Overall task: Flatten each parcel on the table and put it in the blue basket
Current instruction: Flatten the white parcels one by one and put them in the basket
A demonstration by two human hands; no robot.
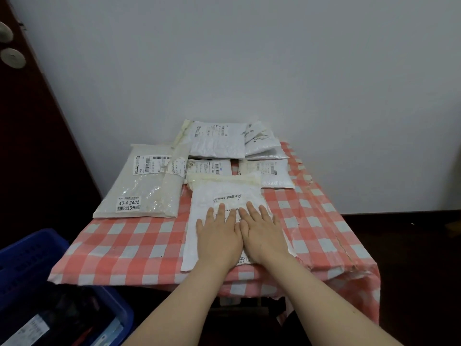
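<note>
Wall: you face a plain pale wall (pixel 249 58) across the upper frame.
Door: dark red-brown door (pixel 37 151), left edge; round metal fittings (pixel 13 58) upper left.
Floor: dark floor (pixel 411 258), right.
Table: your table (pixel 331 245), centre, under a red-and-white checked cloth (pixel 119 243).

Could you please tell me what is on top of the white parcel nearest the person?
The left hand and right hand lie flat, side by side, on the white parcel. They cover much of its near half, including part of its label.
</note>
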